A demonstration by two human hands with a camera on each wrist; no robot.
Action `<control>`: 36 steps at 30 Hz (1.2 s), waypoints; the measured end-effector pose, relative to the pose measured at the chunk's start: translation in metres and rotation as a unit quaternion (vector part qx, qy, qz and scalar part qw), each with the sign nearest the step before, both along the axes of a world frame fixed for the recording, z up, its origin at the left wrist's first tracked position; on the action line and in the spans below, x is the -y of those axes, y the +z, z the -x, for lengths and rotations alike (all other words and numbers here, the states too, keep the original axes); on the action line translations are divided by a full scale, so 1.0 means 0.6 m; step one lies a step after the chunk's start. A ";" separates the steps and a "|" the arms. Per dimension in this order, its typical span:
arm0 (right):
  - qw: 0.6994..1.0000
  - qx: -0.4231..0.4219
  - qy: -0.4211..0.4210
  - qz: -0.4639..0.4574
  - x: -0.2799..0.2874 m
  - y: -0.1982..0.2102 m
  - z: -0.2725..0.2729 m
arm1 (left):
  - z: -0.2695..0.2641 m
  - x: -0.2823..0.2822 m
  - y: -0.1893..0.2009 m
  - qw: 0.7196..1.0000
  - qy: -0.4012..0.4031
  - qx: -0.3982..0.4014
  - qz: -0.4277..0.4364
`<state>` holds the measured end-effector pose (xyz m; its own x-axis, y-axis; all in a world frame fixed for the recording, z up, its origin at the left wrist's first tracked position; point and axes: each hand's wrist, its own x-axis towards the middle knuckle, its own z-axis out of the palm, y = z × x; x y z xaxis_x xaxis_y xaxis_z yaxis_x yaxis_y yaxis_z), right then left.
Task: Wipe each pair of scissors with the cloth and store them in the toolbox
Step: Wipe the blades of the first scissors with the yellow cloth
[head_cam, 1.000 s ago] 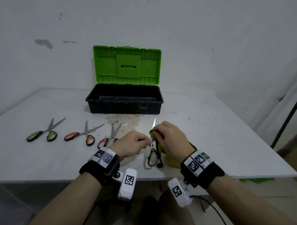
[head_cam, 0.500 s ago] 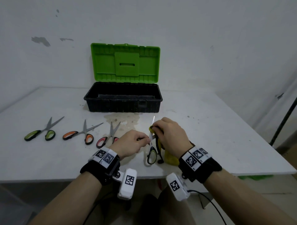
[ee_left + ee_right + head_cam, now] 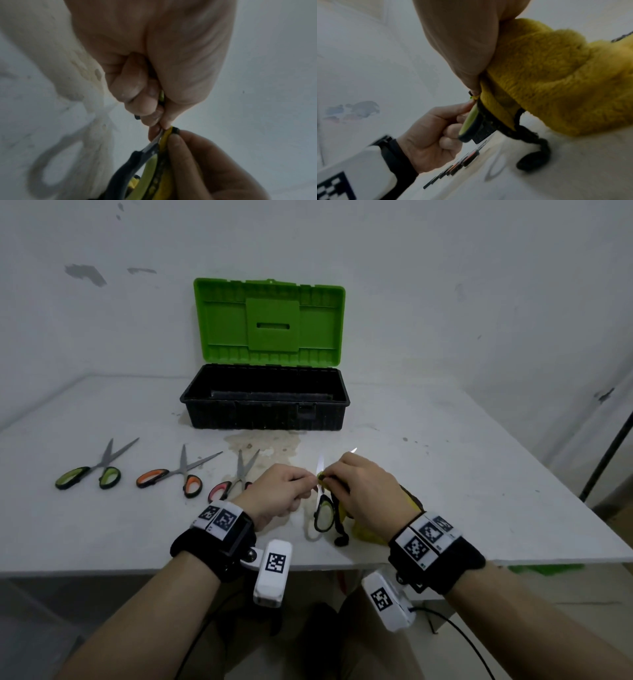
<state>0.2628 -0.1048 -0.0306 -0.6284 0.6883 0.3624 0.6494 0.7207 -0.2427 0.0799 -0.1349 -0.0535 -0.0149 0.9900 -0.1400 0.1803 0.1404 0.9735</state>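
Observation:
A pair of scissors (image 3: 323, 515) with black and yellow-green handles is held above the table's front edge, blades apart and pointing away from me. My left hand (image 3: 287, 491) pinches one blade (image 3: 155, 141) near the pivot, with its other fingers curled. My right hand (image 3: 363, 487) grips the yellow cloth (image 3: 556, 81) and presses it around the other blade, whose tip (image 3: 352, 450) pokes out past the knuckles. The cloth (image 3: 366, 534) hangs below that hand. The black toolbox (image 3: 267, 405) stands open behind, with its green lid (image 3: 270, 320) upright.
Three more pairs of scissors lie in a row on the white table (image 3: 462, 474) to the left: green-handled (image 3: 87, 472), orange-handled (image 3: 178, 475) and pink-handled (image 3: 236, 482). A brownish stain (image 3: 263, 443) marks the table in front of the toolbox. A dark pole (image 3: 606, 453) leans at the right.
Both hands stay together on the scissors. A second blade tip now shows beyond my right knuckles, so the blades stand further apart than before.

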 end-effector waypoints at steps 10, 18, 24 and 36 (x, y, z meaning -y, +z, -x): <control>0.994 0.091 0.050 -0.045 0.013 0.003 0.003 | 0.002 0.003 -0.001 0.999 -0.005 -0.040 -0.022; 0.994 0.085 0.055 -0.040 0.022 0.001 0.002 | 0.001 0.003 -0.001 0.999 0.015 -0.031 -0.028; 0.993 0.100 0.059 -0.026 0.030 -0.011 0.003 | -0.008 0.006 0.002 1.000 0.005 -0.021 -0.013; 0.999 0.035 -0.028 -0.007 0.007 0.007 0.006 | -0.019 0.019 0.007 0.997 -0.031 0.064 -0.011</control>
<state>0.2591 -0.1092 -0.0265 -0.6128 0.7186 0.3289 0.7043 0.6854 -0.1852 0.0912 -0.1465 -0.0494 0.0636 0.9914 -0.1146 0.0628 0.1106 0.9919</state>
